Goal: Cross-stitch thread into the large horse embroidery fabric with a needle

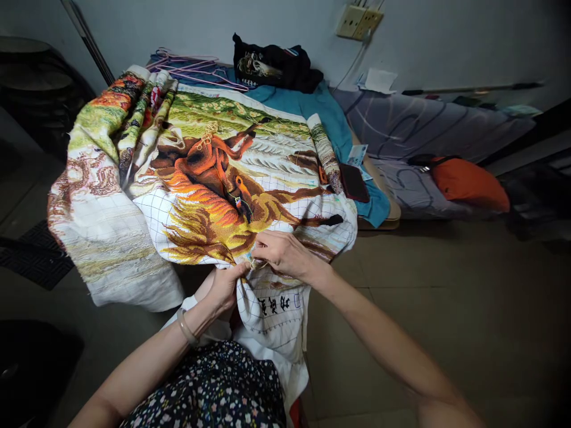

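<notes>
A large cross-stitch cloth (209, 178) with orange and brown horses lies spread over a low table and hangs into my lap. My left hand (225, 285) grips the cloth's near edge from below, fingers folded round the fabric. My right hand (285, 252) rests on top of the cloth just beside it, fingertips pinched on a thin needle (257, 265) at the cloth's edge. A bracelet sits on my left wrist. Black printed characters (273, 305) show on the hanging white part.
Rolled parts of the cloth lie at the left (134, 113) and right (325, 151). A dark phone (354, 182) lies on a teal cloth (332, 116). Hangers (196, 68) and a black garment (274, 65) lie at the back. A bed with an orange bag (468, 181) is right.
</notes>
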